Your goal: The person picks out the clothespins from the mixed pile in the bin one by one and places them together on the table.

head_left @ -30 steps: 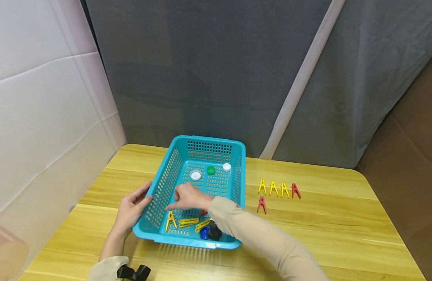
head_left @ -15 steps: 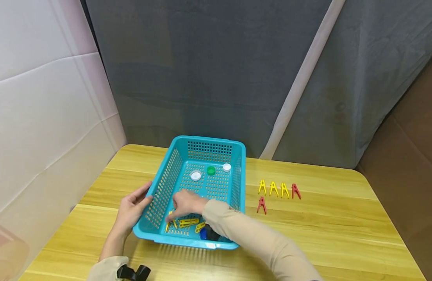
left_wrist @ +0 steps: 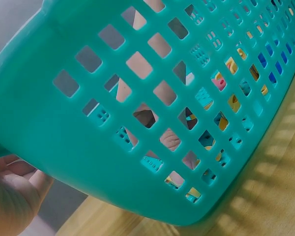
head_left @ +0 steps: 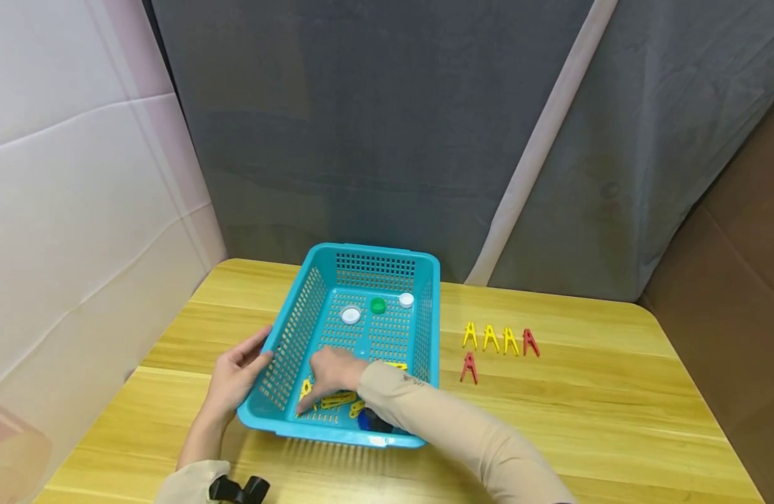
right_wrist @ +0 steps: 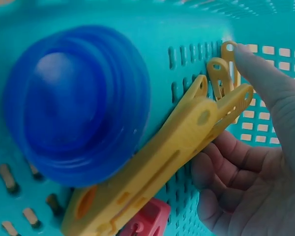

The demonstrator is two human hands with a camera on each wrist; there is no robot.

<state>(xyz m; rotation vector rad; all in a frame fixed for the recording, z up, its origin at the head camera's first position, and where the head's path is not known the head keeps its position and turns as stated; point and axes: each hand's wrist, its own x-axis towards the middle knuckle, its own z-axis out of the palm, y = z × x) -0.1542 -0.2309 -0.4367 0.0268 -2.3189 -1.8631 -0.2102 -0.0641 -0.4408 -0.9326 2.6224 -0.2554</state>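
Observation:
A turquoise plastic basket [head_left: 336, 434] stands on the table. My left hand [head_left: 232, 374] grips its left rim, with the fingers tucked at the rim in the left wrist view. Inside, my right hand [head_left: 333, 371] reaches down to the near left corner. Its thumb touches a leg of a yellow clothespin [right_wrist: 220, 73], while the other fingers curl loosely below. Whether a finger meets that clothespin from behind is hidden. Closer to the right wrist camera lie another yellow clothespin [right_wrist: 152, 157], a red clothespin [right_wrist: 150, 216] and a round blue cap [right_wrist: 64, 98].
Farther back in the basket lie a white cap [head_left: 350, 315], a green cap [head_left: 378, 306] and a smaller white cap [head_left: 406, 300]. On the table to the right, yellow clothespins [head_left: 490, 339] and red clothespins [head_left: 468, 368] lie in two rows. Grey cloth hangs behind.
My right hand has moved down and toward the near left corner of the basket, its thumb now over the yellow clothespin there. The left hand and basket have stayed put.

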